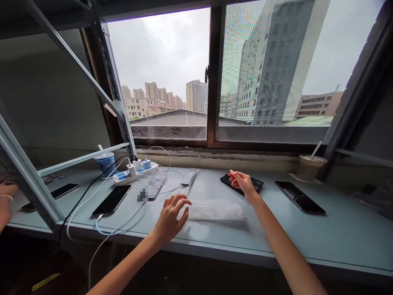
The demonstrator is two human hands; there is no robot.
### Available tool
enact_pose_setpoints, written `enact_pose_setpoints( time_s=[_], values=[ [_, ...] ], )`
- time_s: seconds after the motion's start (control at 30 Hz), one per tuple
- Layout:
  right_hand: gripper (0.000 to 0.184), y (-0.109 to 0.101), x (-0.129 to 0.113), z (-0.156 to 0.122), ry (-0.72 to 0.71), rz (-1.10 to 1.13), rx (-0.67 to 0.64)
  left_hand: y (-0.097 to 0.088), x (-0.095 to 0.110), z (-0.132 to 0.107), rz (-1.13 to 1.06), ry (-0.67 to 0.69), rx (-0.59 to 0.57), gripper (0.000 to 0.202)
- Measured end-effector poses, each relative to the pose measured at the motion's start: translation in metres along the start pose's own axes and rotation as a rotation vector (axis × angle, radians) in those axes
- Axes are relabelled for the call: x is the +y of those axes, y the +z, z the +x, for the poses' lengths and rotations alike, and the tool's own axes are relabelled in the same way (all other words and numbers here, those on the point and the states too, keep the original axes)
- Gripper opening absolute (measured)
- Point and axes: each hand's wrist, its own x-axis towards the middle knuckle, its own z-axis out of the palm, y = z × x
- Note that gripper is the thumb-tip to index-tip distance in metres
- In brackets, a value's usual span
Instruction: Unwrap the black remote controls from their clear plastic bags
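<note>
My left hand hovers over the grey table with its fingers spread, open and holding nothing, just left of a clear plastic bag lying flat. My right hand reaches further back, fingers loosely extended and open, resting on or just above a black device near the window sill. A second narrow clear bag lies behind the left hand.
A white power strip with chargers and white cables sits at the back left. Phones lie at the left, far left and right. Cups stand at the left and right. Another person's hand shows at the left edge, behind metal shelf struts.
</note>
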Motion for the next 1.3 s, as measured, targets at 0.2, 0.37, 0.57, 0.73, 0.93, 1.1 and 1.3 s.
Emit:
enact_pose_setpoints(
  time_s=[0.2,0.37,0.57,0.73,0.93,1.1,1.3],
  values=[
    [0.038,0.006,-0.004,-0.004,-0.019,0.091,0.047,-0.008,-0.030,0.017,0.083,-0.219,-0.234,0.025],
    [0.036,0.006,-0.004,-0.004,0.012,0.156,0.089,0.002,-0.064,0.044,0.192,-0.433,-0.473,0.041],
    [0.033,0.007,-0.006,-0.005,0.025,0.179,0.165,0.016,-0.064,0.079,0.269,-0.388,-0.467,0.052],
    [0.032,0.008,-0.005,-0.007,0.056,0.156,0.186,0.029,-0.049,0.116,0.182,-0.347,-0.524,0.039],
    [0.035,0.008,0.005,-0.002,0.078,-0.004,0.130,0.051,-0.026,0.141,0.037,-0.338,-0.375,0.020],
    [0.039,0.019,0.010,-0.005,0.002,-0.272,-0.126,0.059,-0.006,0.132,-0.264,-0.329,-0.107,0.021],
    [0.061,0.023,0.030,-0.008,-0.053,-0.357,-0.385,0.064,0.000,0.118,-0.727,-0.271,-0.205,0.022]
  ],
)
